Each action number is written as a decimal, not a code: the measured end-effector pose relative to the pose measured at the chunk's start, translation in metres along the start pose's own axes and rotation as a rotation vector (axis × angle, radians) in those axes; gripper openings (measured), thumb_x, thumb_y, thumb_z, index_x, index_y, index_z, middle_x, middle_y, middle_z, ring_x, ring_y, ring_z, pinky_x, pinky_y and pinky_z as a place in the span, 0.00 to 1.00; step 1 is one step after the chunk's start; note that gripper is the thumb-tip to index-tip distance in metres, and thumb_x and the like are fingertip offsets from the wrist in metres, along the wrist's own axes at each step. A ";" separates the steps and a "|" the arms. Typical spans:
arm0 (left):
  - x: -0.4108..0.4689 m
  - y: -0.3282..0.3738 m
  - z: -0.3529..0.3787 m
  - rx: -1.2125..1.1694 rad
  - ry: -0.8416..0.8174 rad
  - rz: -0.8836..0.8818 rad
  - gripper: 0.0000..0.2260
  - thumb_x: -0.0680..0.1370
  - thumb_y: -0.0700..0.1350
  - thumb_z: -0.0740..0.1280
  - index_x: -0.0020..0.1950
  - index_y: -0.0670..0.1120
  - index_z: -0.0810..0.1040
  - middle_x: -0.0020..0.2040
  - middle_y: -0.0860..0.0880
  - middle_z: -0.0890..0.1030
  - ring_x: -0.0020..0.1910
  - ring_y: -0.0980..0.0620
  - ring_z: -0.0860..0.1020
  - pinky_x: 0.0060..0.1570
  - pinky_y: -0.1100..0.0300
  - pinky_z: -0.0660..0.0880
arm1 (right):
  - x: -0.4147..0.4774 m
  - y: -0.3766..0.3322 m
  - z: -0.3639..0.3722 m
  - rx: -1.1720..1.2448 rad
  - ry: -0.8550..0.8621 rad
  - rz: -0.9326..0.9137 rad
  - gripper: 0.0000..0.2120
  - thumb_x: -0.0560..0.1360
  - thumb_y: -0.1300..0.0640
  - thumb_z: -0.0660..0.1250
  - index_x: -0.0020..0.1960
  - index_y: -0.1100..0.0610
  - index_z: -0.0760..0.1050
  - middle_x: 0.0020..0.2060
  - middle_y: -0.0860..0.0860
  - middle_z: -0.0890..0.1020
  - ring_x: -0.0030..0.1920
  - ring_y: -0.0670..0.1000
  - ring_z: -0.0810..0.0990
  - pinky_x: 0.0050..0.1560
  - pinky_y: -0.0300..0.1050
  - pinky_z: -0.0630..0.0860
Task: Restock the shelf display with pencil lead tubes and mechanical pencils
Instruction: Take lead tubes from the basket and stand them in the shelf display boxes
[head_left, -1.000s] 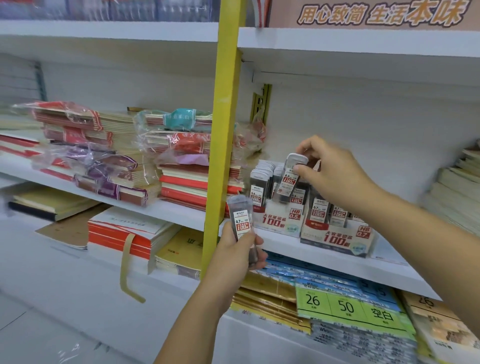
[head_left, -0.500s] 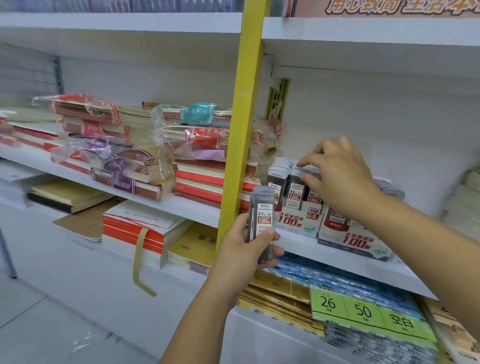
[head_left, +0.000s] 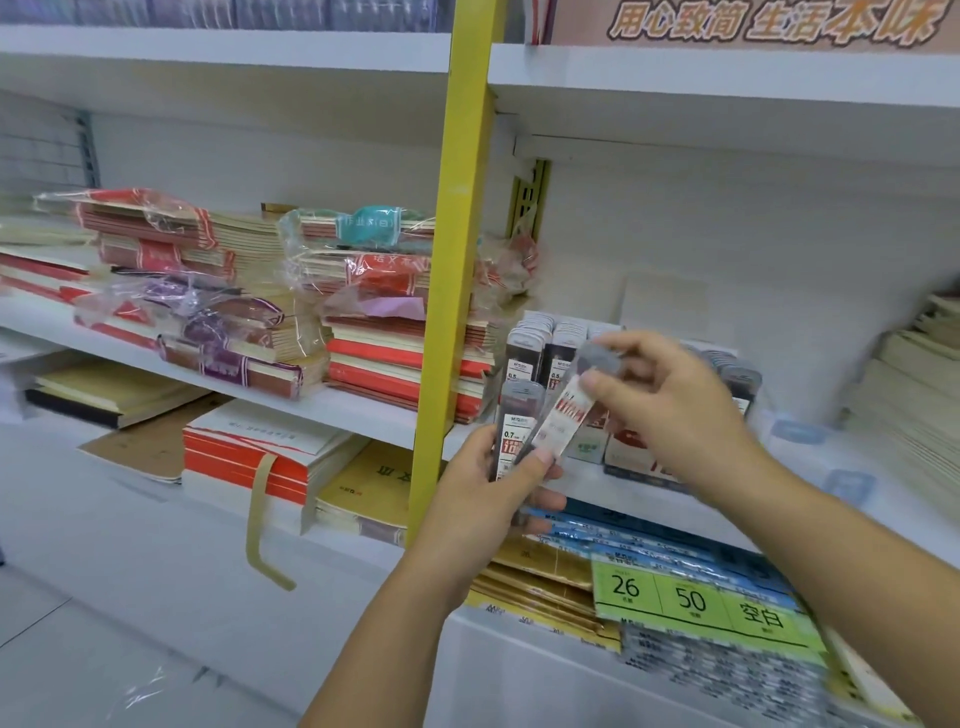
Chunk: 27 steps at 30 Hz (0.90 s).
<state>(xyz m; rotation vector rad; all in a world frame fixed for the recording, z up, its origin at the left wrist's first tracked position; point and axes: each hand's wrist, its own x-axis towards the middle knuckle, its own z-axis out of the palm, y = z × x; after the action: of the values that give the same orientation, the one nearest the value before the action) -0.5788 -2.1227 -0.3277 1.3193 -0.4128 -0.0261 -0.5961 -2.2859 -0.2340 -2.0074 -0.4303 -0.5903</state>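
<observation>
Nearest the camera, packs with a green label (head_left: 691, 597) are lying on the lower shelf. Just above them, the left hand (head_left: 483, 499) is gripping a pencil lead tube (head_left: 517, 415) marked 0.7, holding it upright with the thumb across its front; whether more are stacked behind it cannot be told. The right hand (head_left: 670, 410) is pinching the grey cap of a second tube (head_left: 563, 415), which is tilting with its lower end by the left thumb and is blurred. Behind the hands, display boxes (head_left: 584, 449) are sitting on the middle shelf (head_left: 374, 410), with standing tubes (head_left: 535, 348) filling them. A yellow post (head_left: 457, 260) is rising just left of the boxes, and wrapped notebook stacks (head_left: 395, 353) are resting on the shelf beyond it.
</observation>
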 end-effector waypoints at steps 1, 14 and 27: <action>0.001 -0.001 0.000 -0.005 0.006 -0.009 0.07 0.82 0.47 0.65 0.60 0.55 0.76 0.48 0.52 0.87 0.45 0.52 0.86 0.39 0.59 0.82 | 0.001 -0.003 -0.010 -0.001 0.061 -0.038 0.10 0.75 0.57 0.69 0.52 0.45 0.76 0.43 0.43 0.84 0.41 0.44 0.83 0.37 0.35 0.78; 0.009 -0.017 0.024 0.048 -0.037 -0.037 0.06 0.84 0.46 0.63 0.57 0.57 0.77 0.45 0.51 0.86 0.42 0.53 0.85 0.39 0.58 0.82 | 0.003 0.020 -0.099 -0.616 0.108 -0.242 0.11 0.74 0.55 0.68 0.53 0.43 0.72 0.43 0.36 0.77 0.44 0.33 0.76 0.40 0.24 0.70; 0.012 -0.019 0.038 0.062 -0.046 -0.049 0.07 0.83 0.46 0.64 0.56 0.58 0.78 0.45 0.53 0.85 0.44 0.55 0.85 0.41 0.59 0.82 | 0.010 0.046 -0.094 -0.542 0.058 -0.062 0.14 0.71 0.54 0.74 0.45 0.38 0.72 0.40 0.41 0.78 0.42 0.37 0.76 0.39 0.28 0.70</action>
<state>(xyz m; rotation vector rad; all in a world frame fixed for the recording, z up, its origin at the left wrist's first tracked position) -0.5757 -2.1662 -0.3349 1.3918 -0.4233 -0.0850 -0.5858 -2.3895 -0.2216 -2.4873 -0.3193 -0.8715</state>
